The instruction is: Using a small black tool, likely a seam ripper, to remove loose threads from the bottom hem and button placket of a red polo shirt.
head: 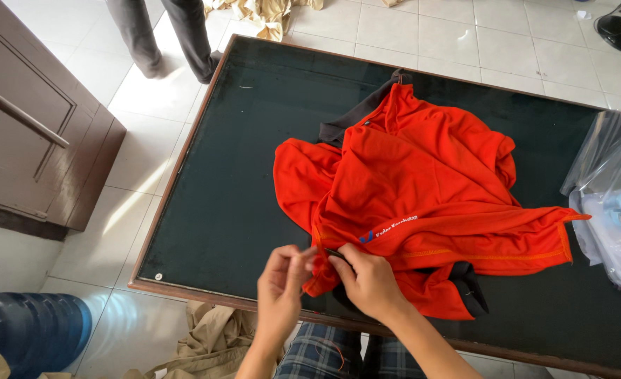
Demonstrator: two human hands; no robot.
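Note:
An orange shirt point(422, 189) with dark grey trim lies crumpled on a dark-topped table point(247, 161), white lettering showing on one fold. My right hand point(370, 281) pinches the shirt's near edge, close to a dark trim piece. My left hand point(282, 288) meets it just to the left, fingertips closed on the same hem at the table's front edge.
A stack of clear plastic bags point(615, 203) lies at the table's right. Another person's legs point(163, 35) stand on the tiled floor beyond the far left corner. A brown cabinet point(37, 119) is at left, a blue water jug point(30, 337) below it, beige cloth point(212, 340) by my knees.

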